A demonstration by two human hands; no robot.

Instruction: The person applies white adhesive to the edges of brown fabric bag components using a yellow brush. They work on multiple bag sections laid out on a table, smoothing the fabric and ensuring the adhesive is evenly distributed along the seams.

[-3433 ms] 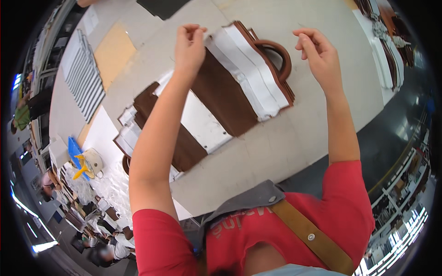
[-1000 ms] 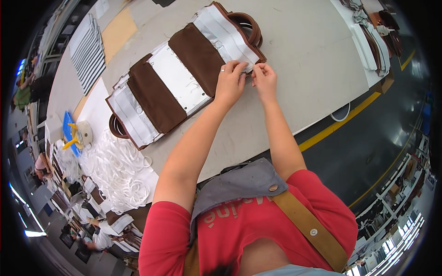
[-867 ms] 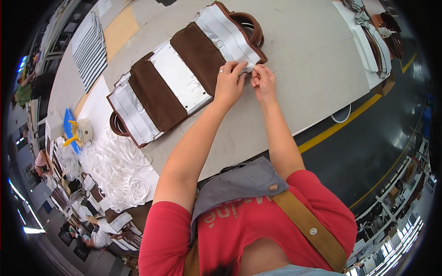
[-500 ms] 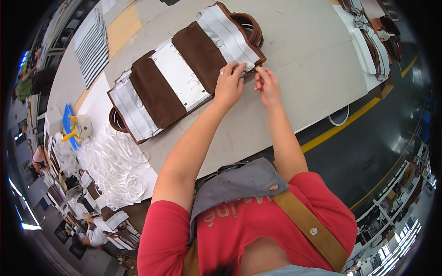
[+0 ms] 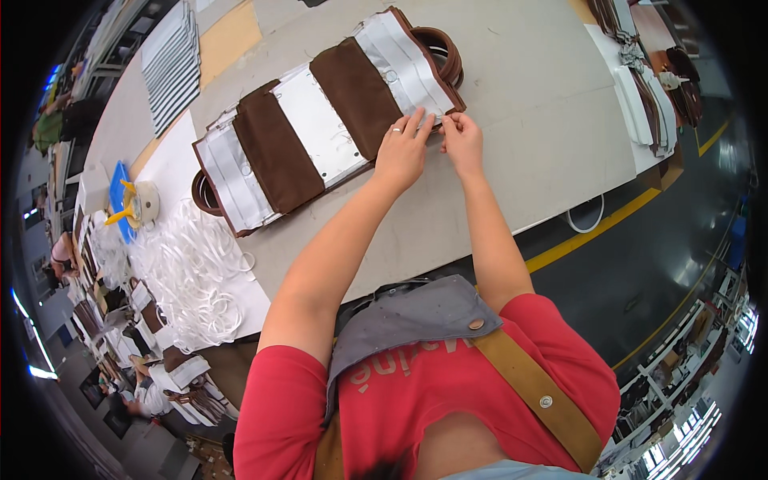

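Note:
A stack of unfolded brown bag pieces with handles (image 5: 356, 76) lies slantwise on the table, its brown panels alternating with white lining. My left hand (image 5: 402, 152), wearing a ring, rests with fingers stretched out on the near right corner of the stack. Close beside it, my right hand (image 5: 463, 144) is closed in a pinch at the edge of that corner. Whatever is between its fingertips is too small to make out. Brown loop handles (image 5: 450, 58) stick out beyond the right end, and others (image 5: 205, 194) at the left end.
A heap of white strips (image 5: 188, 276) lies left of my left arm. Behind it stand a tub with yellow-handled tools (image 5: 144, 204) and a blue tray (image 5: 120, 178). Striped sheets (image 5: 172, 72) lie far left; more brown and white pieces (image 5: 644, 96) lie far right.
My right hand has moved left, nearer my left hand, and its fingers have curled in at the stack's edge. My left hand stays on the corner. The whole view has shifted slightly.

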